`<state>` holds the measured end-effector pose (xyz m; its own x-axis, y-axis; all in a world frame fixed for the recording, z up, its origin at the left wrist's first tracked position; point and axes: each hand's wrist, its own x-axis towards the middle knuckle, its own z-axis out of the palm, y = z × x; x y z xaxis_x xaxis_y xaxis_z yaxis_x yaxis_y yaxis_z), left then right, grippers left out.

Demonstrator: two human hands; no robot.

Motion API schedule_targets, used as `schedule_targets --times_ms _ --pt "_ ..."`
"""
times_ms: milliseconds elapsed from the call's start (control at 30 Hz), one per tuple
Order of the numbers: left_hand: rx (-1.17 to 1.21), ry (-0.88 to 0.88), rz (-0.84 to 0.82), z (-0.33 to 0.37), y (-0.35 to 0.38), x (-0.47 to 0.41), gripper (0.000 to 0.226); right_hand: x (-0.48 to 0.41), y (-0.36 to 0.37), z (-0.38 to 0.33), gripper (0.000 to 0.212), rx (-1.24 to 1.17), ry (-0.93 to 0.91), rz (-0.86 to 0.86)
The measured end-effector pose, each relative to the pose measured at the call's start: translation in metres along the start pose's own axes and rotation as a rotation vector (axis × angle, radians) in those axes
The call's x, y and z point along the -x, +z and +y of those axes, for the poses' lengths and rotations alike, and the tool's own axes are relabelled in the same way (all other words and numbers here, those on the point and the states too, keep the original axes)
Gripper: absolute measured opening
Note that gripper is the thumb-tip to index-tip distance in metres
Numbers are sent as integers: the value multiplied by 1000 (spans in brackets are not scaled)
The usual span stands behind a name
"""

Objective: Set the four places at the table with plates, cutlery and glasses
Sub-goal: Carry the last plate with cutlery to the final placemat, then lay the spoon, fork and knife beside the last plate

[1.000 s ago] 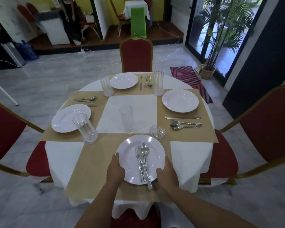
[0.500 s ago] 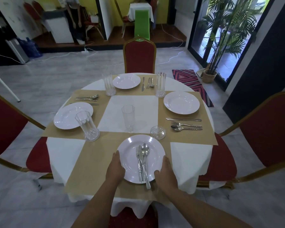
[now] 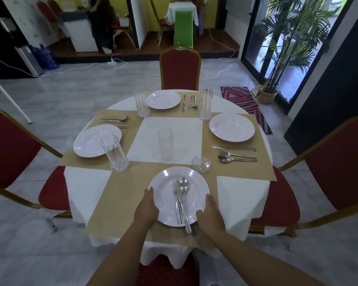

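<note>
Near plate (image 3: 196, 193) was round, white and glossy, w/ a wide rim & shallow well. It sat on a tan placemat (image 3: 120, 203) at lower ctr of the frame, at the near edge of the round white-clothed table (image 3: 87, 188). A fork (image 3: 174, 187), knife (image 3: 179, 196) & spoon (image 3: 184, 185) lay bunched in its well, handles toward the bottom of the frame, one handle poking past the lower rim. Vs. 0.5 s before, the plate, cutlery & both hands sat as they had, w/ the same gap to the small glass dish (image 3: 201, 163) & the tall glass (image 3: 165, 145) just above. Only the view had tipped up a bit, showing more of the far room. L hand (image 3: 147, 209) cupped the plate's left rim, fingers together & curved up along the edge. R hand (image 3: 210, 213) held the lower-right rim, thumb on top of it, fingers curved up the right edge. The plate thus lay btwn the two hands, touching both, its well & cutlery showing above them. A ribbed glass (image 3: 114, 153) stood near, up & left of the L hand.
</note>
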<state>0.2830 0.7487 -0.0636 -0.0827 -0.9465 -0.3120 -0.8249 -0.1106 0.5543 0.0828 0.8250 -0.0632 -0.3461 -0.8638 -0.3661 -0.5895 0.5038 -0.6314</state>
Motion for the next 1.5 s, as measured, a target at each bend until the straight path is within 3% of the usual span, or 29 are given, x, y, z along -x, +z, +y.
schedule_targets --times_ms 167,333,467,667,967,1267,1400,1500 --pt "10 -1 -4 2 -4 -1 68 -8 -6 -1 61 -92 5 2" --pt "-85 5 233 23 1 6 48 -15 -16 -3 36 -114 -30 116" --pt "-75 -12 167 39 13 7 36 -20 -20 -7 18 38 -117 195" --pt "-22 -103 -80 52 31 5 28 -32 -19 -17 24 243 -188 105" --pt "15 -164 -97 55 33 -4 38 -48 -19 -22 26 338 -163 -88" --pt "59 -247 -124 60 23 -6 36 -57 -22 -36 21 398 -165 -182" --pt "61 -258 -117 61 19 -3 39 -57 -20 -42 33 372 -132 -202" --pt "76 -289 -103 60 15 0 37 -57 -16 -48 30 354 -121 -235"
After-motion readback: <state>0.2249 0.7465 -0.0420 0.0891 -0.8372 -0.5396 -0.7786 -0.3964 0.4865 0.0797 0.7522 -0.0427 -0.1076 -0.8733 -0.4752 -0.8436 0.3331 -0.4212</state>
